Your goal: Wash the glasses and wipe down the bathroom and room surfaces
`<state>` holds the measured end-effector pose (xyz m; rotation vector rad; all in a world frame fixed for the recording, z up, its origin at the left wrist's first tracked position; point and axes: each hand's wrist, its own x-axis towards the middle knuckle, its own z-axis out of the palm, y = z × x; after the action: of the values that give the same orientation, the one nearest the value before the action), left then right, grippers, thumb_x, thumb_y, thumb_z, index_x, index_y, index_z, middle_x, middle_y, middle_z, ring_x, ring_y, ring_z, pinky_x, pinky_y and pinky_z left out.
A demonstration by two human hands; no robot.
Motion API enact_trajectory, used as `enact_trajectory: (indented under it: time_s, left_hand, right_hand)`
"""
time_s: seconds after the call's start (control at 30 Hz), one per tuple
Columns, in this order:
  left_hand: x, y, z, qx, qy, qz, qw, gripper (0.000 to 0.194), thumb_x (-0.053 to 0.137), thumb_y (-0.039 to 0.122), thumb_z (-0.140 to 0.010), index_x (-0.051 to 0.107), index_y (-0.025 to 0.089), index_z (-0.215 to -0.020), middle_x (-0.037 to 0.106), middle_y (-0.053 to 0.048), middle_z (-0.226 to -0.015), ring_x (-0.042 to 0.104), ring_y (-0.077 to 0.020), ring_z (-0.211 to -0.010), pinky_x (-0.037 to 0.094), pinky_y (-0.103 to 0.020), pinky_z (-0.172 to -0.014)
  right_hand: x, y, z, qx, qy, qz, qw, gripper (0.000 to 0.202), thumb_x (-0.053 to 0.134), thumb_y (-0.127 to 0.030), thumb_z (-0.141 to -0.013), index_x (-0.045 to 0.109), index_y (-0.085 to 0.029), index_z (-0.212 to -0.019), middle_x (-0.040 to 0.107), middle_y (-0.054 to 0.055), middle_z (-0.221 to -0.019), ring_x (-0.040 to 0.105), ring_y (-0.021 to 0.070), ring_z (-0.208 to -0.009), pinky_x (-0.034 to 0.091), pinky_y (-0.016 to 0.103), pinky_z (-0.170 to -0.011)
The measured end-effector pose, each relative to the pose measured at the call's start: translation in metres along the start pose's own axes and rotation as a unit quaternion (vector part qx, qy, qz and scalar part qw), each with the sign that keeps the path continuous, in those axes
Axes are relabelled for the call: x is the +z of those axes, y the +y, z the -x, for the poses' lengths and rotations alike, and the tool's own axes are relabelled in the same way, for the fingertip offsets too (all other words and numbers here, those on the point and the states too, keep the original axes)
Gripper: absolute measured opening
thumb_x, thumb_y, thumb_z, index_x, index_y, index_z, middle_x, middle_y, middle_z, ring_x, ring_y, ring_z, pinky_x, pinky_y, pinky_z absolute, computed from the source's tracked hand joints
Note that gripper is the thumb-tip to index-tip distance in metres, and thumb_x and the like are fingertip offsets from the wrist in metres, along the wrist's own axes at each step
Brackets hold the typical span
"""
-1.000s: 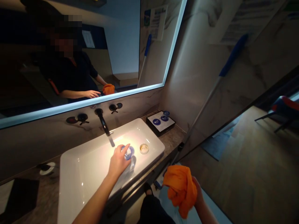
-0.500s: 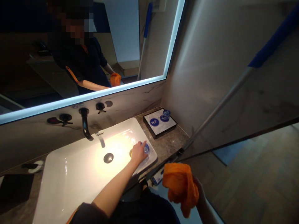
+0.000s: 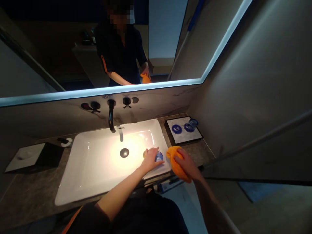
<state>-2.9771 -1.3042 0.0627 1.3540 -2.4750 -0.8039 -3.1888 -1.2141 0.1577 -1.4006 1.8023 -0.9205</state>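
In the right end of the white sink [image 3: 80, 159], my left hand [image 3: 150, 159] is closed around a small clear glass [image 3: 159, 157] with a bluish tint. Part of the glass is hidden behind my fingers and thumb. My right hand [image 3: 187, 164] grips a bunched orange cloth [image 3: 177, 165] over the sink's right rim, close beside the glass but apart from it. Another bluish glass [image 3: 193, 123] lies tilted on a tray [image 3: 181, 138], to the right of the sink, with two round blue coasters.
A black faucet [image 3: 111, 115] and two cross handles come out of the wall above the drain [image 3: 124, 152]. To the left stand a tissue box [image 3: 29, 157] and a small white object [image 3: 67, 142]. A pole [image 3: 258, 138] leans at the right. The lit mirror [image 3: 170, 84] reflects a person.
My right hand has brought the orange cloth up and left to the sink's rim beside the glass. The left hand keeps its hold in the sink. The camera view has turned left.
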Motion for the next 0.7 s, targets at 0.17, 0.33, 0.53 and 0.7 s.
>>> enact_trajectory:
  time_s: [0.17, 0.33, 0.53, 0.7]
  left_hand:
    - [-0.002, -0.047, -0.008, -0.175, 0.107, 0.130, 0.970, 0.054, 0.028, 0.037, -0.107, 0.047, 0.009, -0.150, 0.048, -0.023, -0.155, 0.043, -0.0283, -0.148, 0.030, -0.048, -0.125]
    - [0.006, -0.059, 0.002, -0.189, 0.089, 0.149, 0.967, 0.054, 0.026, 0.037, -0.108, 0.057, 0.007, -0.142, 0.059, -0.023, -0.145, 0.053, -0.0311, -0.140, 0.041, -0.042, -0.118]
    - [0.009, -0.045, 0.033, -0.202, 0.103, 0.136, 0.964, 0.051, 0.035, 0.029, -0.106, 0.059, 0.000, -0.139, 0.064, -0.026, -0.137, 0.059, -0.0385, -0.131, 0.038, -0.052, -0.118]
    - [0.001, -0.046, 0.068, -0.192, 0.182, 0.158, 0.951, 0.051, 0.043, 0.029, -0.101, 0.055, 0.007, -0.146, 0.058, -0.019, -0.148, 0.040, -0.0344, -0.149, 0.023, -0.053, -0.128]
  right_hand:
    - [0.040, -0.030, -0.020, -0.061, -0.099, 0.184, 0.976, 0.031, 0.055, -0.026, -0.087, 0.066, -0.012, -0.113, 0.066, 0.014, -0.120, 0.063, 0.0274, -0.110, 0.045, 0.035, -0.098]
    - [0.071, -0.026, -0.024, -0.056, -0.150, 0.288, 0.944, 0.037, 0.063, -0.030, -0.089, 0.064, -0.010, -0.120, 0.066, 0.018, -0.126, 0.060, 0.0300, -0.121, 0.044, 0.036, -0.104]
    - [0.067, 0.001, -0.019, -0.047, -0.144, 0.296, 0.943, 0.049, 0.056, -0.044, -0.088, 0.065, -0.016, -0.128, 0.065, 0.016, -0.136, 0.063, 0.0342, -0.124, 0.048, 0.047, -0.106]
    - [0.044, 0.056, -0.022, -0.204, 0.014, 0.233, 0.951, 0.037, 0.058, -0.052, -0.084, 0.074, -0.029, -0.109, 0.072, 0.017, -0.121, 0.068, 0.0442, -0.113, 0.056, 0.065, -0.094]
